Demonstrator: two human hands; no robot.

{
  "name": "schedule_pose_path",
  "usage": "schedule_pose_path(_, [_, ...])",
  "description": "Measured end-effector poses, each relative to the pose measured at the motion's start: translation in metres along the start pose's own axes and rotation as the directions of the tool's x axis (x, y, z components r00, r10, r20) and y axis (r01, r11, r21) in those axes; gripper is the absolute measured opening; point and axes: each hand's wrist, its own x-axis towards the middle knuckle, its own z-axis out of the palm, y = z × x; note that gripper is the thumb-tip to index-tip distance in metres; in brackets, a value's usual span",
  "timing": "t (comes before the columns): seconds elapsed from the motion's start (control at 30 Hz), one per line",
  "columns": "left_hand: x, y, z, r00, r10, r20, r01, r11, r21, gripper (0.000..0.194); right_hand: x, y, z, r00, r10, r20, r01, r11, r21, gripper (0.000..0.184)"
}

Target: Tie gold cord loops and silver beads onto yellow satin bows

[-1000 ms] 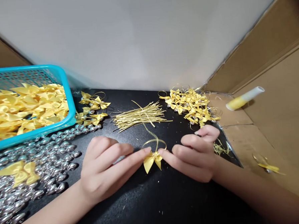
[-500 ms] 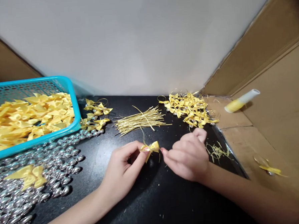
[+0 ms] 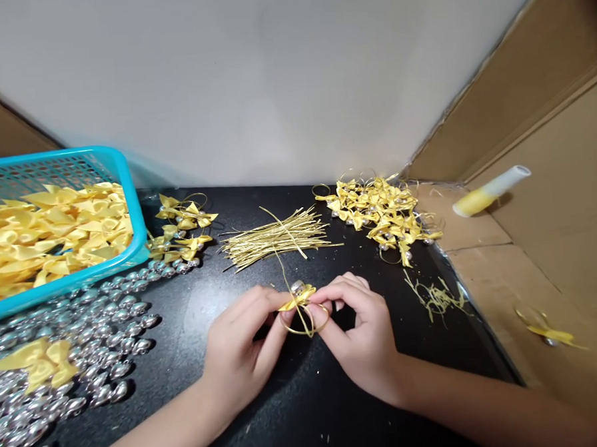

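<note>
A yellow ribbon bow (image 3: 302, 295) is pinched between both hands above the black tabletop. My left hand (image 3: 249, 336) grips its left side with thumb and forefinger, while my right hand (image 3: 361, 330) pinches its right side. A silver bell-like bead (image 3: 297, 287) sits against the bow's far side. Gold cord (image 3: 309, 331) forms a loop on the near side, and one loose end sticks up past the bow. Just beyond the hands lies a bundle of cut gold cords (image 3: 279, 238).
At left, a turquoise basket (image 3: 137, 225) holds many yellow bows, with silver beads (image 3: 104, 340) spread before it. Looped bows lie in a pile (image 3: 378, 209) at back right and a small group (image 3: 188, 219). Cord scraps (image 3: 437, 296) and a white-yellow tube (image 3: 491, 190) are at right.
My right hand has moved left and in to pinch the bow beside my left hand. The bow has been turned, so its silver bead and the cord loop now show.
</note>
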Motion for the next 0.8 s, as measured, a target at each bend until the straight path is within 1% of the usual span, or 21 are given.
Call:
schedule_pose_path(0.07, [-0.001, 0.0, 0.001, 1.0, -0.019, -0.011, 0.019, 1.0, -0.011, 0.017, -0.001, 0.001, 0.002, 0.998, 0.063, 0.009, -0.063, 0.998, 0.025, 0.01])
schedule_pose_path(0.13, [-0.001, 0.001, 0.001, 0.995, -0.095, 0.004, 0.095, 0.995, -0.039, 0.014, 0.0, 0.001, 0.003, 0.988, 0.144, 0.053, -0.147, 0.987, 0.06, 0.011])
schedule_pose_path(0.2, [0.0, 0.001, 0.001, 0.969, -0.241, 0.046, 0.245, 0.965, -0.098, 0.014, 0.003, 0.001, 0.001, 0.959, 0.245, 0.144, -0.261, 0.96, 0.105, 0.012])
schedule_pose_path(0.23, [0.001, 0.001, 0.001, 0.943, -0.325, 0.076, 0.333, 0.932, -0.142, 0.016, 0.006, 0.001, -0.001, 0.933, 0.3, 0.199, -0.329, 0.936, 0.129, 0.012])
schedule_pose_path(0.3, [0.003, 0.002, 0.001, 0.873, -0.465, 0.145, 0.487, 0.838, -0.245, 0.022, 0.012, 0.001, -0.004, 0.857, 0.404, 0.32, -0.475, 0.86, 0.187, 0.012])
schedule_pose_path(0.37, [0.004, 0.003, 0.0, 0.81, -0.547, 0.21, 0.585, 0.739, -0.334, 0.024, 0.019, -0.001, -0.008, 0.762, 0.483, 0.431, -0.612, 0.753, 0.239, 0.013])
schedule_pose_path(0.43, [0.004, 0.002, 0.0, 0.763, -0.594, 0.255, 0.644, 0.658, -0.39, 0.024, 0.025, -0.003, -0.011, 0.671, 0.531, 0.518, -0.717, 0.644, 0.269, 0.013])
schedule_pose_path(0.47, [0.003, 0.001, 0.0, 0.742, -0.612, 0.275, 0.666, 0.624, -0.409, 0.024, 0.028, -0.003, -0.012, 0.632, 0.548, 0.547, -0.755, 0.596, 0.274, 0.012])
schedule_pose_path(0.53, [0.002, -0.002, 0.0, 0.705, -0.632, 0.321, 0.702, 0.56, -0.439, 0.025, 0.032, -0.004, -0.013, 0.577, 0.571, 0.584, -0.803, 0.529, 0.276, 0.012])
schedule_pose_path(0.57, [0.001, -0.003, 0.0, 0.688, -0.636, 0.349, 0.719, 0.532, -0.447, 0.026, 0.034, -0.004, -0.014, 0.561, 0.575, 0.596, -0.815, 0.509, 0.277, 0.012])
schedule_pose_path(0.63, [-0.001, -0.006, 0.0, 0.671, -0.625, 0.398, 0.737, 0.502, -0.453, 0.031, 0.035, -0.003, -0.014, 0.555, 0.575, 0.601, -0.821, 0.495, 0.286, 0.014])
schedule_pose_path(0.7, [-0.001, -0.008, 0.0, 0.671, -0.608, 0.424, 0.739, 0.505, -0.446, 0.034, 0.035, -0.001, -0.014, 0.563, 0.572, 0.596, -0.816, 0.498, 0.293, 0.012])
schedule_pose_path(0.8, [0.0, -0.009, 0.0, 0.679, -0.596, 0.429, 0.734, 0.528, -0.428, 0.036, 0.035, 0.001, -0.014, 0.562, 0.574, 0.595, -0.817, 0.498, 0.291, 0.01])
